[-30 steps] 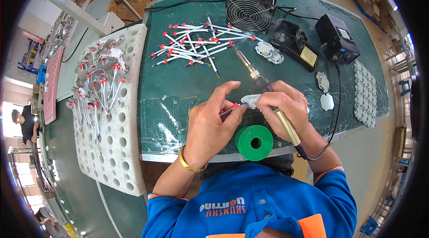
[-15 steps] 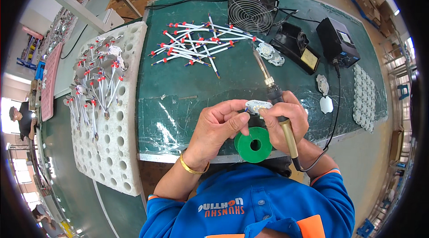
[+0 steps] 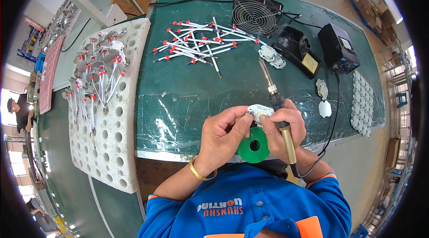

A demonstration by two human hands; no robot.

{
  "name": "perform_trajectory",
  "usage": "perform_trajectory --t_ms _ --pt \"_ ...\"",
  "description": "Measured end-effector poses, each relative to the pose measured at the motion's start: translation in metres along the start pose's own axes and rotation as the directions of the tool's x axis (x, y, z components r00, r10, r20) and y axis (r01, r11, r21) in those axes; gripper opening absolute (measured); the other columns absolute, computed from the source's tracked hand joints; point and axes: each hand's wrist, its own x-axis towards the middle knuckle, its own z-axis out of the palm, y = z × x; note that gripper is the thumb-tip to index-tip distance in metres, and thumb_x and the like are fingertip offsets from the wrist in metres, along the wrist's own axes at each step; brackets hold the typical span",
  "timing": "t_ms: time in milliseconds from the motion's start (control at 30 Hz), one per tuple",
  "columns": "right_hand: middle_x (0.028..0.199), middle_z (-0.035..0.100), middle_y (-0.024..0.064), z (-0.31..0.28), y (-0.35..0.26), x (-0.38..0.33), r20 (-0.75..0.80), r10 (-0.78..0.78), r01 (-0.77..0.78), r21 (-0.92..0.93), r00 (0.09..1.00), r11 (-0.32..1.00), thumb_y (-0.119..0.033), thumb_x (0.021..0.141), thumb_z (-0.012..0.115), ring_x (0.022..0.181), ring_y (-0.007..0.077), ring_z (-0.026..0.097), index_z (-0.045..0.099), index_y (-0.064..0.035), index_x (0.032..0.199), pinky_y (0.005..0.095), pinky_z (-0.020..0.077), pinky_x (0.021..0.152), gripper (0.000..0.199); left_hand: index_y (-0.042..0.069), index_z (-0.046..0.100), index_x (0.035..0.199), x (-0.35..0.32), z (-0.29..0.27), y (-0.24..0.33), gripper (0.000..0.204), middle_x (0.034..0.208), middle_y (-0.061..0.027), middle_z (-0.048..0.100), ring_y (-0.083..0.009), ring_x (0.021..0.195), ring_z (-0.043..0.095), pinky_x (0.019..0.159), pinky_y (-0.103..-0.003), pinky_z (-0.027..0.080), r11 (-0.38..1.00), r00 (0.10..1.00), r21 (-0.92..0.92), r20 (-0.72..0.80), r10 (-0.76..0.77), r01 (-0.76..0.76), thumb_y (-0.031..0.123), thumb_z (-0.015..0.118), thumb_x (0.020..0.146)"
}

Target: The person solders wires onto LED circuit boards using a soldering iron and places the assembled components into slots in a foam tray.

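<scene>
Between the thumb and fingers of my left hand (image 3: 218, 134) is the left end of a small white LED circuit board (image 3: 261, 110). My right hand (image 3: 290, 126) is closed round a soldering iron (image 3: 290, 148), its metal tip pointing up and away over the table. The right thumb and forefinger also touch the right side of the board. Just below the board, a green spool (image 3: 253, 154) stands at the table's near edge, partly behind my fingers. The iron's cord runs from its lower end round to a black soldering station (image 3: 338, 50).
White wires (image 3: 192, 43) with red rings lie piled beyond my hands. A fan (image 3: 257, 12), an iron stand (image 3: 297, 52) and several boards (image 3: 272, 57) stand farther right. At left, a white foam block (image 3: 107, 157) holds wired discs. A board panel (image 3: 363, 104) lies far right.
The board has tilted so that more of its face shows. My left thumb has shifted right, onto the board. The iron stays in my right hand.
</scene>
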Motion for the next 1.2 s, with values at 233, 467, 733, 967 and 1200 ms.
perform_trajectory --t_ms 233,467,733,967,1200 --pt "0.06 0.054 0.0069 0.002 -0.002 -0.005 -0.024 0.012 -0.011 0.013 1.0 1.0 -0.001 0.073 0.073 0.049 0.0149 0.039 0.05 -0.0048 0.085 0.0273 0.0311 0.041 0.026 -0.001 0.063 0.1 -0.002 0.005 -0.002 0.019 0.063 0.002 0.057 -0.0013 0.059 0.049 0.05 -0.018 0.039 0.993 0.995 0.076 -0.048 0.093 -0.089 0.014 0.058 0.09" --pt "0.06 0.056 0.0075 0.0 -0.004 -0.008 -0.013 0.021 -0.021 0.001 1.0 1.0 0.001 0.072 0.073 0.05 0.0149 0.041 0.049 -0.0044 0.086 0.0263 0.0318 0.041 0.028 -0.001 0.063 0.103 -0.007 0.007 0.0 0.02 0.07 0.0027 0.059 -0.0013 0.061 0.048 0.053 -0.017 0.038 0.997 0.998 -0.081 -0.059 0.001 -0.006 0.014 0.057 0.09" --pt "0.079 0.059 0.0145 -0.032 0.007 -0.018 0.094 -0.113 0.103 0.104 0.989 0.989 -0.023 0.085 0.063 0.058 0.02 0.049 0.052 -0.0025 0.097 0.0299 0.0379 0.046 0.027 -0.002 0.064 0.099 -0.008 -0.01 0.004 0.018 0.071 -0.0003 0.062 -0.0015 0.061 0.048 0.052 -0.018 0.038 0.995 0.995 0.051 -0.055 0.088 -0.085 0.009 0.056 0.087" --pt "0.065 0.051 0.0044 -0.065 -0.016 -0.01 0.25 -0.149 0.097 0.209 0.957 0.973 -0.035 0.089 0.053 0.056 0.0196 0.049 0.057 -0.0103 0.09 0.0352 0.0376 0.054 0.025 -0.002 0.065 0.098 -0.019 -0.01 0.018 0.017 0.075 -0.0026 0.063 -0.0019 0.059 0.047 0.05 -0.018 0.036 0.989 0.999 0.149 -0.019 0.027 -0.024 0.005 0.057 0.085" --pt "0.058 0.039 -0.0012 -0.067 -0.022 -0.009 0.279 -0.2 0.115 0.294 0.939 0.949 -0.009 0.075 0.054 0.051 0.014 0.045 0.062 -0.0179 0.087 0.0324 0.0345 0.058 0.017 -0.001 0.066 0.099 -0.022 -0.006 0.028 0.018 0.077 -0.0018 0.063 -0.0002 0.057 0.044 0.047 -0.017 0.032 0.975 0.996 0.203 -0.01 0.092 -0.088 0.0 0.057 0.083"
